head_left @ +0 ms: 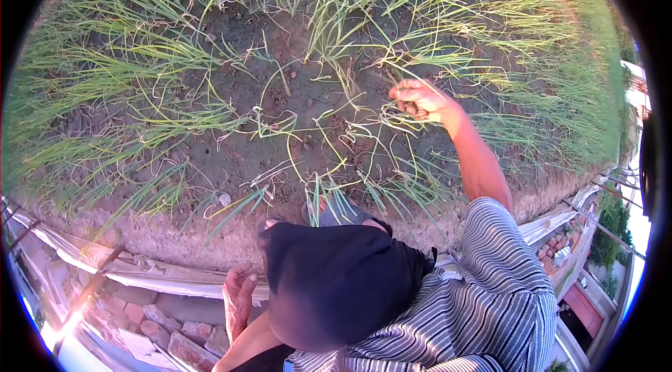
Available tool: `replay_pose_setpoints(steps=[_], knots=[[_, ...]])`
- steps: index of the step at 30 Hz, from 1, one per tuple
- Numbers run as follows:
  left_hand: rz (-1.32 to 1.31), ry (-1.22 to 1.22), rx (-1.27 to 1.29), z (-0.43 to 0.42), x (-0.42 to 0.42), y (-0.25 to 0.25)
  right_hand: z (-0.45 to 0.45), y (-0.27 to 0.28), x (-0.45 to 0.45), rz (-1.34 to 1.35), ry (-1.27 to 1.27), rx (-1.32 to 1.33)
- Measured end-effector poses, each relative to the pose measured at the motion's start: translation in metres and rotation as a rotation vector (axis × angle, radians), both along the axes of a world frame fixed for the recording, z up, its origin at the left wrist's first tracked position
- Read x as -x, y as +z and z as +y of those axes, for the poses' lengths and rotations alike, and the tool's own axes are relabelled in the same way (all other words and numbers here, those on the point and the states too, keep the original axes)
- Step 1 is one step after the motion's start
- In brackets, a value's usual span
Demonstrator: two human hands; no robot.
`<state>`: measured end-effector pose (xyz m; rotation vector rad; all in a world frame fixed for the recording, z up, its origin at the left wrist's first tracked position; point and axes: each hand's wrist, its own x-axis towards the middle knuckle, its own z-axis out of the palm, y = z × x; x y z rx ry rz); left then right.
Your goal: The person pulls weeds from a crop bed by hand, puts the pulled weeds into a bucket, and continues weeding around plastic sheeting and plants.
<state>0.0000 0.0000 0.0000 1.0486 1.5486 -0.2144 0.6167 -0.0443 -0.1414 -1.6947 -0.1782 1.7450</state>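
My right hand (422, 102) is closed low over the soil, among green onion-like plants (455, 60). A thin pale leaf runs across the back of its fingers. Whatever lies inside the fingers is too small and hidden to name. My left hand (239, 300) hangs at the lower left near the edge of the bed, away from the plants. Its fingers are loosely bent and apart, with nothing seen in them. Between the hands, several thin, bent stalks (339, 162) lean over dark soil (220, 151).
Dark cloth (336, 277) and a striped sleeve (500, 260) cover the lower middle. A foot (357, 213) rests at the bed's near side. A pale edging strip (150, 270) borders the bed, with bricks and stones (189, 351) beyond it. Dense rows (77, 92) surround the soil.
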Motion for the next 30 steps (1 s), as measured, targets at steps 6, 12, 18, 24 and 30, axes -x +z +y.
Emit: replay_pose_setpoints(steps=[6,12,18,24,30], knots=[[-0.139,0.107,-0.058,0.003,-0.023,0.020,0.020,-0.118,-0.006,-1.586,0.095,-0.291],[-0.113,0.214,-0.004,-0.002,-0.039,0.035,0.046,-0.151,-0.007,-1.342,-0.464,0.167],[-0.074,0.167,0.027,0.005,-0.051,0.045,0.056,-0.154,-0.014,-1.212,-0.583,0.146],[-0.109,0.203,0.019,0.004,-0.053,0.048,0.056,-0.128,-0.009,-1.413,-0.450,0.360],[-0.205,0.308,0.026,-0.005,-0.042,0.040,0.049,-0.132,-0.014,-1.730,0.202,0.381]])
